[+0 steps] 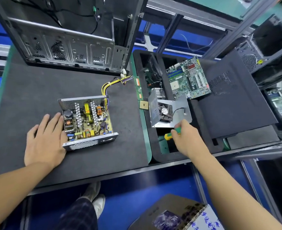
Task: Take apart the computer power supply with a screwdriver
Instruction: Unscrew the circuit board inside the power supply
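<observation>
The power supply [87,120] is sitting open, left of the frame's centre, on the dark mat of the table [29,90], with its circuit board showing. The left hand [45,138] is lying flat, fingers straight and together, and touching the unit's left wall. At centre right, the right hand [186,138] is curling round a green-and-yellow screwdriver [169,134] over a black foam tray [156,156]; the hand is hiding the shaft. Just above that hand a metal cover with a fan [165,112] is lying in the tray, and a motherboard [188,77] is resting beyond it. A yellow cable bundle [107,85] is running from the supply's far corner toward the computer case [67,47] standing at upper left. A memory stick [138,87] and a processor chip [143,104] are lying along the tray's left edge. A black side panel [233,97] is covering the tray's right part.
</observation>
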Demonstrator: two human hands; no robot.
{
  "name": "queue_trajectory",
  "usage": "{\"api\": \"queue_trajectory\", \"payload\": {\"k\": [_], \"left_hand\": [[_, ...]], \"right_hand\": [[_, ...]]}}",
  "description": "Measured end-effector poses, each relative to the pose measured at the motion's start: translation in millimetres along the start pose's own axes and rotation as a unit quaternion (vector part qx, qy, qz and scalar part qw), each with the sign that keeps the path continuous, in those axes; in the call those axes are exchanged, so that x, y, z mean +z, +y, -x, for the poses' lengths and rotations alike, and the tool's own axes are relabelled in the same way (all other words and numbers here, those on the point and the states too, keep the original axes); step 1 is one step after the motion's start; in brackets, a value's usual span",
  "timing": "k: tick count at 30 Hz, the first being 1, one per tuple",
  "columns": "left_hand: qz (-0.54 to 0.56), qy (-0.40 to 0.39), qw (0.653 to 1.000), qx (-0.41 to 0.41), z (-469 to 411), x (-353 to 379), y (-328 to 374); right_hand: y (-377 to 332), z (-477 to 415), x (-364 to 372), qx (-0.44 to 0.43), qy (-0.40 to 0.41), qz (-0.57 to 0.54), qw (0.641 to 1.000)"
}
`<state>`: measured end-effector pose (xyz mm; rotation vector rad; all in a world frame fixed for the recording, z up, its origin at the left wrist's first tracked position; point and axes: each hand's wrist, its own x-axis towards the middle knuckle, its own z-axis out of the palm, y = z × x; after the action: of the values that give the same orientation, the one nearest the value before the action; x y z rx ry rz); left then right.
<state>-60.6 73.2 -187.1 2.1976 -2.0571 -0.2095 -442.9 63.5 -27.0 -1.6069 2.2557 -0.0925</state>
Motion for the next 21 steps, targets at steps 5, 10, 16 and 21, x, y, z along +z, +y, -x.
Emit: {"api": "queue_trajectory", "payload": {"k": [5,10,16,21], "left_hand": [[-0.004,-0.009,1.0,-0.004,0,-3,0],[-0.005,-0.021,1.0,-0.006,0,-7,2],[-0.012,-0.023,1.0,0.006,2,-13,3],[-0.008,-0.021,1.0,0.001,1,-10,0]], "right_hand": [[1,-2,-12,-0.006,0.063,0.021,0.998],[-34,0,-25,-0.057,0.086,-0.024,0.994],[-109,6,-18,-0.168,0.066,-0.141,0.974],[-146,-16,4,-0.21,0.024,-0.123,0.97]]}}
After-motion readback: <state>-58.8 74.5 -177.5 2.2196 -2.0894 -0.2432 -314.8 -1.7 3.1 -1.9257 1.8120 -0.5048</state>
